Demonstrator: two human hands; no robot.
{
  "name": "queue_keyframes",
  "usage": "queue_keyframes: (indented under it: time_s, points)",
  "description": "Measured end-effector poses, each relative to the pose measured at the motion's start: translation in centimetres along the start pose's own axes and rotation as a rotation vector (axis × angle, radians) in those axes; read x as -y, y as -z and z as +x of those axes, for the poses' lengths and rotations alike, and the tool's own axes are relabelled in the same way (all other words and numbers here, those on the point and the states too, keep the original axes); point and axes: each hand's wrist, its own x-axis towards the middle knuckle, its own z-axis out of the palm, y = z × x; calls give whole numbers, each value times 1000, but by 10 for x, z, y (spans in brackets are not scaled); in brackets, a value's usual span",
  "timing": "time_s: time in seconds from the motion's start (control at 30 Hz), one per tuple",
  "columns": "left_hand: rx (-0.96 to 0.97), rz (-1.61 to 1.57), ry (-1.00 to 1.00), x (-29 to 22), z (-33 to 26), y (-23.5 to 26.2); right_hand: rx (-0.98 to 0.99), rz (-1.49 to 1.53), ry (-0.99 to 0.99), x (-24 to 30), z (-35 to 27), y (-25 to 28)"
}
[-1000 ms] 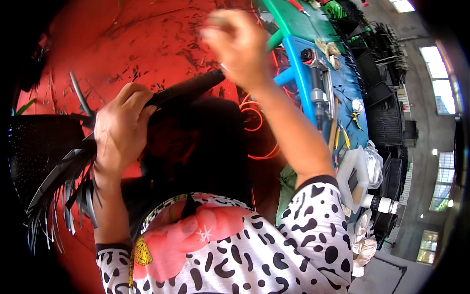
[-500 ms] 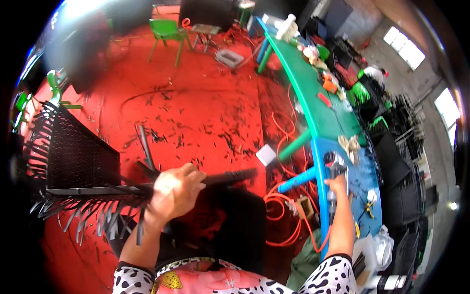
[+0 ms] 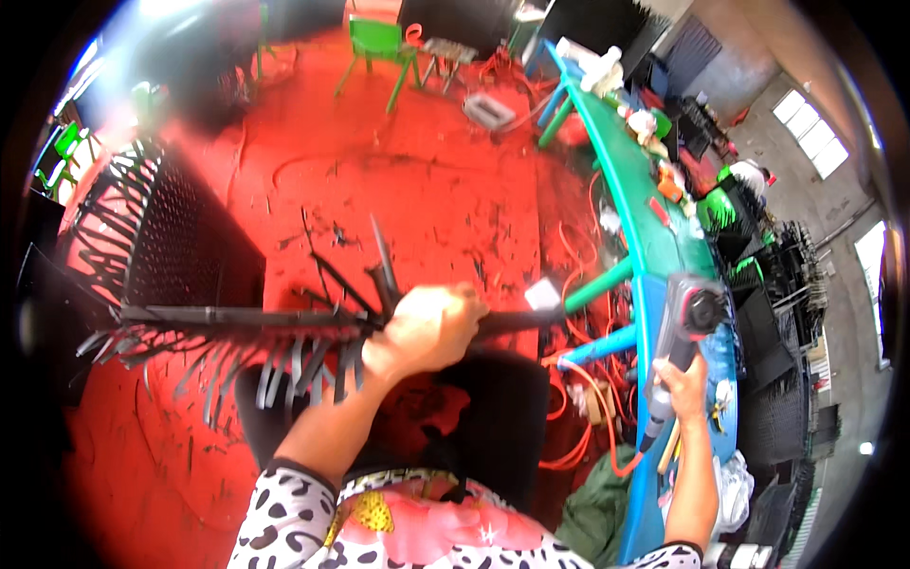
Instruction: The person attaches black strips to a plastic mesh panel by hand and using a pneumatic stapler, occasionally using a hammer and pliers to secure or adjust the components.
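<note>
My left hand is closed around the bar of a black woven wicker frame, held across my lap. A dense mesh panel stands at its left side, and loose black strips fringe the bar. Some strips stick up beside my fingers. In my right hand is a grey and black air staple gun, gripped by its handle and raised over the blue table. An orange air hose runs to the tool's lower end. The staple gun is apart from the frame.
Black scraps litter the red floor. A green table joins the blue one, carrying cloths, an orange object and a red-handled tool. A green chair stands far off. Coiled hose lies under the tables.
My right hand has lifted the staple gun up from the blue table. The view has shifted, and the frame and my left hand now appear farther right.
</note>
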Motion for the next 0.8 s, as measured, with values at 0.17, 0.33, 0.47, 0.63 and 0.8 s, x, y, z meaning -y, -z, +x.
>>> queue_keyframes:
  time_s: [0.17, 0.33, 0.47, 0.63, 0.8]
  points:
    - [34, 12, 80, 6, 0, 7, 267, 110, -44, 106, -48, -50]
    - [88, -117, 152, 3, 2, 4, 567, 293, -196, 117, -82, -78]
    - [153, -145, 198, -5, 0, 4, 652, 340, -234, 113, -94, -90]
    - [154, -139, 181, -10, -7, 3, 639, 354, -242, 114, -96, -97]
    - [179, -108, 202, -8, -3, 4, 639, 382, -282, 115, -94, -98]
